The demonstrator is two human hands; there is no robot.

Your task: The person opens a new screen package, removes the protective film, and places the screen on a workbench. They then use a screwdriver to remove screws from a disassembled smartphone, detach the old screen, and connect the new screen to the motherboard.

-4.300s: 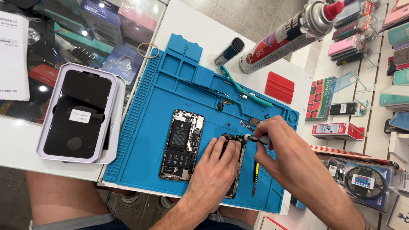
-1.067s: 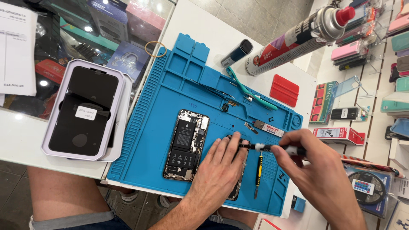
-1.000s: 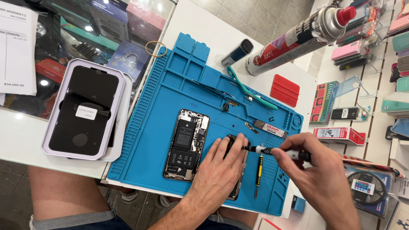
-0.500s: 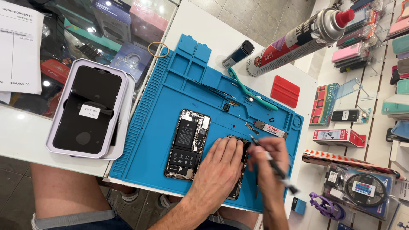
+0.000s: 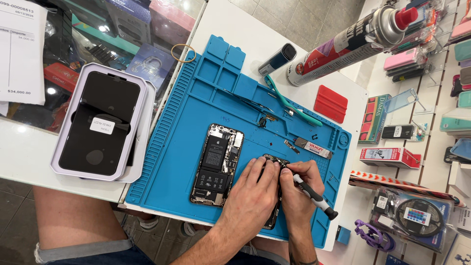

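A white desk point(image 5: 235, 24) beside a glass display case carries a blue work mat point(image 5: 196, 113), and both my hands work low on it, close together. My left hand point(image 5: 252, 196) lies flat, fingers spread and pressed down on a dark phone part point(image 5: 274, 159), most of which it covers. My right hand point(image 5: 299, 189) is closed around a black-and-white screwdriver point(image 5: 314, 196), its tip end tucked under my fingers at the upper edge of that part; I cannot tell exactly where the tip touches.

Just left of my left hand lies an opened phone body point(image 5: 216, 164), insides showing, flat on the mat and almost touching my fingers. Above my right hand sits a small flat metal tool point(image 5: 309, 146), with tiny loose parts near it. Farther up the mat lie teal-handled tweezers point(image 5: 289, 103). Off the mat's top edge lie a small dark blue-and-black device point(image 5: 278, 58), a large spray can point(image 5: 353, 41) on its side and a red plastic scraper point(image 5: 331, 104).

Well to the left, a black screen point(image 5: 100, 122) rests in a white tray point(image 5: 66, 122) at the desk's edge. A rubber band point(image 5: 183, 52) lies near the mat's top corner. To the right, shelves hold small boxes and phone cases point(image 5: 407, 59). My bare knee shows below the desk.
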